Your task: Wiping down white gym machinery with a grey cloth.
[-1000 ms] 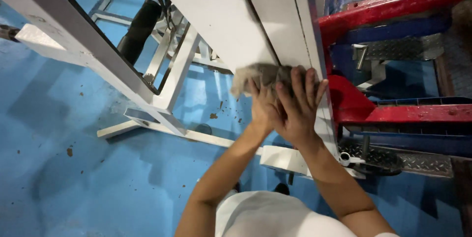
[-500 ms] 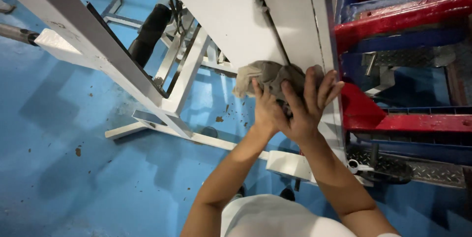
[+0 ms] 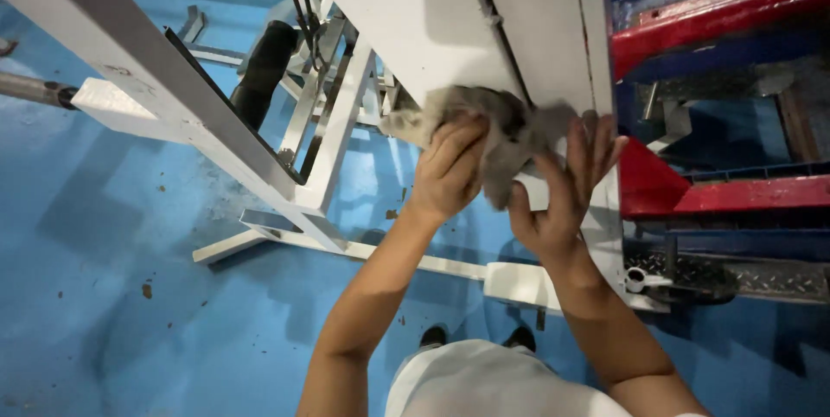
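A grey, dirty rag (image 3: 501, 127) is spread against the white painted metal panel (image 3: 415, 28) of a machine frame. My left hand (image 3: 450, 166) presses on the rag's left part with fingers curled over it. My right hand (image 3: 566, 188) holds the rag's right end against the panel's edge, fingers spread upward. Both forearms reach up from the bottom of the view.
White steel beams (image 3: 173, 97) slant across the left. A black roller (image 3: 259, 71) sits behind them. Red and blue steel rails (image 3: 718, 11) and checker-plate steps (image 3: 735, 274) stand at the right. The blue floor (image 3: 130, 296) has brown specks.
My hands were stacked on the bunched rag; now they have moved apart, the left going left, and the rag is stretched wider across the panel.
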